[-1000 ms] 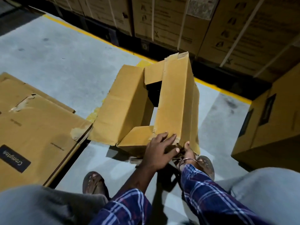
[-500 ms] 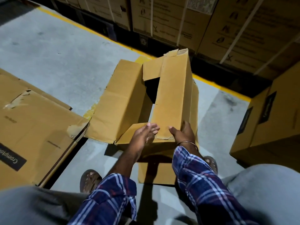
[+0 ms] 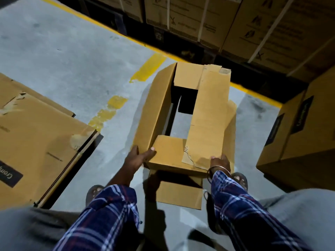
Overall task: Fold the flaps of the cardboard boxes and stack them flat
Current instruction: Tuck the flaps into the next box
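Both hands have moved outward: left hand now grips the box at its near-left corner, right hand its near-right edge.

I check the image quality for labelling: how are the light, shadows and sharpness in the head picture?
Head view: dim light with hard dark shadows under the open cardboard box; the left hand and right hand are fairly sharp, the plaid sleeves are smeared, and wide-angle distortion bends the yellow floor line.
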Demonstrator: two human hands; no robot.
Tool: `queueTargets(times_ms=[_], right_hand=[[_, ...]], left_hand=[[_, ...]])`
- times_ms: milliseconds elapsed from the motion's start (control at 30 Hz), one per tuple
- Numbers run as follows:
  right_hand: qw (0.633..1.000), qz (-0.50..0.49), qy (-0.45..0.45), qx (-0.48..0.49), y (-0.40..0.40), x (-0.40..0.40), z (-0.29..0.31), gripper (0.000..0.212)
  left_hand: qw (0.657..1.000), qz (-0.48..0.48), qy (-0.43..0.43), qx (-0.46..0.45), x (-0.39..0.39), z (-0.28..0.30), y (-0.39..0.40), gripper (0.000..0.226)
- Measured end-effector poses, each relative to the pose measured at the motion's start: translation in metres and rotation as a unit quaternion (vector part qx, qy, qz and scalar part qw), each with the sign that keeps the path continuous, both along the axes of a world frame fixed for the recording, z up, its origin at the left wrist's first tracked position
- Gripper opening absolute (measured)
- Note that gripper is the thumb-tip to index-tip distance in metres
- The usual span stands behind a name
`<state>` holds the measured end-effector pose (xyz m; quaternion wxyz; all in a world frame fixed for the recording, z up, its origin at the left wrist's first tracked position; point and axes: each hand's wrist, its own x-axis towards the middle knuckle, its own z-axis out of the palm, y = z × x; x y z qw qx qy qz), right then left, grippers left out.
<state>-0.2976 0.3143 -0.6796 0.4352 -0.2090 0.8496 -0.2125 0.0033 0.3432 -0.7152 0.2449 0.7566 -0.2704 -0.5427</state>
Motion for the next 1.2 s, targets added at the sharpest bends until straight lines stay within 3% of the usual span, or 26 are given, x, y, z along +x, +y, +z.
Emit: queueTargets(times_ms=[67,167,300,333,400,467,567,633,767,867,900,967,1033,1100,1200], right_hand=[[1.000,0.021,-0.016,-0.012,-0.001,0.002,-0.001,0.046],[0.998,0.054,-0.024,-0.030,-0.002,0.004,0.000,0.034],[0.997,0.064,-0.042,-0.030,-0.007,0.008,-0.004,0.044],[0.996,0.075,-0.044,-0.031,-0.007,0.009,-0.003,0.046],[0.991,0.116,-0.047,-0.037,-0.007,0.014,0.000,0.046],[0.986,0.158,-0.052,-0.030,-0.007,0.021,0.003,0.048],[0.979,0.204,-0.029,-0.007,-0.008,0.034,0.004,0.044],[0.976,0.219,-0.004,0.004,-0.006,0.043,0.009,0.041],[0.959,0.280,0.047,0.028,0.006,0.048,0.010,0.040],[0.953,0.293,0.057,0.049,0.008,0.048,0.015,0.040],[0.952,0.295,0.054,0.055,0.008,0.048,0.018,0.046],[0.945,0.313,0.065,0.070,0.006,0.052,0.023,0.078],[0.923,0.365,0.113,0.052,0.011,0.062,0.027,0.112],[0.890,0.429,0.150,0.023,0.016,0.078,0.025,0.130],[0.847,0.486,0.212,0.028,0.028,0.101,0.019,0.141]], left_hand=[[1.000,-0.004,0.027,0.002,-0.010,-0.002,0.003,0.112],[1.000,0.014,-0.011,-0.012,-0.013,-0.002,0.004,0.078],[0.998,-0.028,-0.055,0.018,-0.003,-0.002,0.013,0.049],[0.998,-0.037,-0.042,0.036,-0.002,0.002,0.018,0.051],[0.994,-0.047,-0.010,0.093,0.002,0.010,0.030,0.077],[0.985,-0.080,-0.046,0.145,0.006,0.016,0.041,0.091],[0.977,-0.056,-0.124,0.166,0.008,0.016,0.058,0.087],[0.979,-0.007,-0.123,0.161,0.004,0.013,0.068,0.090],[0.975,0.068,-0.149,0.152,0.001,0.010,0.068,0.063],[0.975,0.060,-0.148,0.155,0.002,0.017,0.070,0.058],[0.975,0.058,-0.146,0.155,0.004,0.018,0.068,0.057],[0.980,0.062,-0.120,0.143,0.008,0.033,0.057,0.056],[0.982,0.049,-0.130,0.125,0.018,0.053,0.038,0.072],[0.983,-0.011,-0.158,0.091,0.027,0.082,0.017,0.087],[0.977,-0.125,-0.173,-0.007,0.031,0.147,-0.007,0.063]])
